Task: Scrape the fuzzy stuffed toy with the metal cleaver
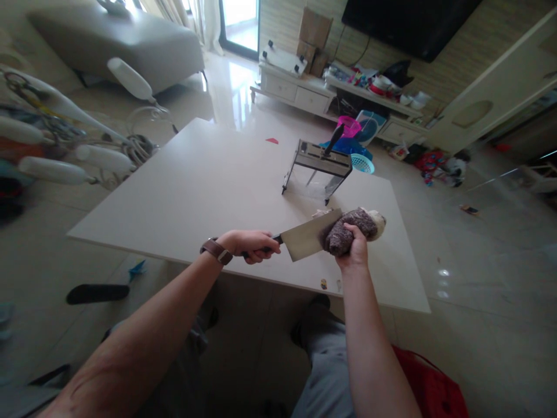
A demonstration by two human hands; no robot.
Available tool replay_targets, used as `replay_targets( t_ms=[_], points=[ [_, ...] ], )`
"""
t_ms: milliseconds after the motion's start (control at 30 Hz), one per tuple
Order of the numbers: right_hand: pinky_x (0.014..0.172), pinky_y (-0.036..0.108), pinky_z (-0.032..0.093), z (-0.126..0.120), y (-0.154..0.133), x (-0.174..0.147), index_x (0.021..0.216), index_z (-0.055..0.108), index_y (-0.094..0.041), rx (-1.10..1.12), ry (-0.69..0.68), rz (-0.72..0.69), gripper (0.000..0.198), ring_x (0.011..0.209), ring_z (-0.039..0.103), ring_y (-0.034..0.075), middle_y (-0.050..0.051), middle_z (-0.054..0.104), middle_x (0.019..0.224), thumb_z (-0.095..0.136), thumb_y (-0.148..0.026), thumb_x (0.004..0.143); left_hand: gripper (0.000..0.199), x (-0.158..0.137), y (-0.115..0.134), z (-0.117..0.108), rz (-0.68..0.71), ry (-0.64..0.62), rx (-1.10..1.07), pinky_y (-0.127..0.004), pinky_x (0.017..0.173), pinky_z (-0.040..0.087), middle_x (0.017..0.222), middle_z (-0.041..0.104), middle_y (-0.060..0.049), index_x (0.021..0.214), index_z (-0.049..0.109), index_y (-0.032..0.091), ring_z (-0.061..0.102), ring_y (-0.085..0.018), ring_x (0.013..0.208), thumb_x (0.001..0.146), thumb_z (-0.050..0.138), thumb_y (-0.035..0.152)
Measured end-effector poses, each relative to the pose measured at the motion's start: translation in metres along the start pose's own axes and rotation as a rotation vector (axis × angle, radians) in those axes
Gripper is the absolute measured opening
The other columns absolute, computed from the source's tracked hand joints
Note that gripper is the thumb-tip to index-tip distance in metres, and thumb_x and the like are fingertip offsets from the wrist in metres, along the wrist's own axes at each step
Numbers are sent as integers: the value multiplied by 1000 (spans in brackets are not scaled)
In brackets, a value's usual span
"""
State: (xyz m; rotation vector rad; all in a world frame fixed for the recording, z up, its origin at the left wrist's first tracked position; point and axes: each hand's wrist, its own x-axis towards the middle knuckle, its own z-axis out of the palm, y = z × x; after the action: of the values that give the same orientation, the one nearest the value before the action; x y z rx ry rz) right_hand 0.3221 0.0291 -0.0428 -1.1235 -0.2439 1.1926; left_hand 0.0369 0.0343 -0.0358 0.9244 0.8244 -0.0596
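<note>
My left hand, a watch on its wrist, is closed around the dark handle of a cleaver. The broad blade points right, above the white table. In my right hand is a fuzzy brown cloth, bunched up, with a whitish part at its far end. The cloth meets the blade's far end and hides its tip. Just beyond the blade stands a knife holder with clear sides and a dark top; one black handle sticks up from it.
The white table spans the middle, with two small stickers near its front edge and a pink piece at its far edge. A blue basket is behind it. White padded equipment stands left, a red bag at lower right.
</note>
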Motion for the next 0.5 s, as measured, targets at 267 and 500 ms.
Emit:
replay_targets(
  t_ms=[267, 500],
  points=[
    [76, 32, 66, -14, -2, 10, 97, 75, -16, -55, 9, -3, 27, 78, 75, 19, 2, 81, 89, 75, -16, 69, 38, -3, -6, -1, -25, 21, 42, -17, 32, 21, 44, 32, 9, 60, 43, 22, 25, -6, 36, 75, 76, 35],
    [71, 29, 65, -9, -2, 4, 96, 75, -16, -41, -39, -11, 29, 78, 76, 18, 1, 81, 89, 78, -17, 67, 39, -5, -7, -1, 30, 85, 60, -18, 33, 24, 45, 34, 8, 66, 45, 23, 29, -7, 37, 76, 79, 39]
  ],
)
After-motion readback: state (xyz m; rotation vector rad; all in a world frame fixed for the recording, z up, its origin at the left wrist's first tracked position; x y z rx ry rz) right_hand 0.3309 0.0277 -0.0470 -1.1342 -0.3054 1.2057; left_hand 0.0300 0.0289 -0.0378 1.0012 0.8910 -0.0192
